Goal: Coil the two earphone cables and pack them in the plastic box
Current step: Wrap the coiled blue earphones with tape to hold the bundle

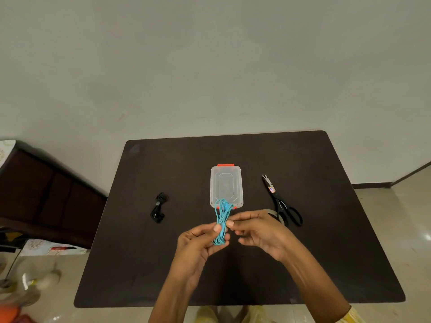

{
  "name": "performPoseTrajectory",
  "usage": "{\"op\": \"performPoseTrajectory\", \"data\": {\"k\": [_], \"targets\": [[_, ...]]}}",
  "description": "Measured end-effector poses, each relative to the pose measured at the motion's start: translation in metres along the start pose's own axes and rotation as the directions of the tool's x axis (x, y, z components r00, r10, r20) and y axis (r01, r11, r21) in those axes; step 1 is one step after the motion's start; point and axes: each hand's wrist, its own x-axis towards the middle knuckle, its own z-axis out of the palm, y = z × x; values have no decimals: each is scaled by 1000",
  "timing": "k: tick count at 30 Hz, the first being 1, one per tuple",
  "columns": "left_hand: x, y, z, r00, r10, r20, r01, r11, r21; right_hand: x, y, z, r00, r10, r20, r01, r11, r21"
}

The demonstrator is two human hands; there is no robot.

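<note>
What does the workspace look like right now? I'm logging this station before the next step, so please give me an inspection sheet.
Surface: dark table, square-ish, standing against a pale wall.
Job's things: clear plastic box with orange clips, lid on, mid-table; blue earphone cable bundled in long loops, held above the table; black earphone cable lying bunched to the box's left.
Clutter: black-handled scissors right of the box, blades closed.
Hands: left hand and right hand both pinch the blue bundle near its middle.
Cables: the two earphone cables only; no others seen.
Surroundings: dark wooden cabinet at left; pale tiled floor; blurred items on the floor, lower left.
</note>
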Motion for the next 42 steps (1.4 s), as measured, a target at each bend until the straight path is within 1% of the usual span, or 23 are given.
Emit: {"op": "performPoseTrajectory", "data": {"k": [2, 5, 7, 9, 11, 13, 17, 19, 22, 25, 29, 33, 35, 39, 41, 42], "targets": [[0, 3, 0, 996, -73, 44, 74, 997, -17, -1, 1, -2, 1000, 3, 24, -4, 999, 45], [0, 4, -1, 978, -181, 102, 189, 979, -78, -1, 2, -2, 999, 15, 42, -18, 998, 67], [1, 5, -3, 966, -227, 123, 238, 967, -87, -1, 4, -1, 1000, 0, 30, -2, 998, 58], [2, 5, -5, 958, -253, 134, 262, 963, -56, -1, 7, 0, 999, -34, -8, 34, 999, 15], [3, 7, -6, 958, -259, 125, 260, 966, 9, -1, 10, 1, 997, -61, -47, 60, 998, -19], [4, 9, -5, 963, -246, 107, 240, 969, 66, 1, 13, 1, 995, -72, -67, 71, 997, -17], [6, 12, -3, 972, -221, 87, 211, 971, 111, 2, 12, 1, 994, -84, -64, 85, 996, 10], [7, 13, -3, 973, -211, 97, 203, 976, 83, 2, 11, 0, 996, -85, -24, 86, 995, 57], [8, 12, -4, 966, -229, 123, 231, 973, -7, 1, 8, -1, 996, -69, 61, 57, 982, 180], [6, 10, -2, 957, -250, 150, 264, 961, -85, 1, 7, -2, 996, -42, 79, 23, 973, 230], [5, 9, -1, 953, -245, 180, 269, 955, -125, 1, 5, 0, 998, -11, 64, -3, 975, 224], [6, 9, -3, 959, -210, 188, 236, 964, -127, 0, 2, 1, 999, -29, 37, 23, 987, 158], [6, 10, -3, 961, -198, 193, 224, 967, -124, -1, 0, 0, 998, -40, 48, 33, 989, 143], [4, 11, -1, 953, -209, 218, 251, 950, -184, 0, -1, 3, 996, -51, 76, 41, 990, 134], [3, 12, -1, 956, -198, 216, 234, 960, -154, 1, 1, 4, 996, -66, 56, 59, 991, 119], [3, 13, -1, 961, -180, 209, 203, 974, -95, 1, 2, 5, 996, -80, 40, 76, 991, 111]]}}
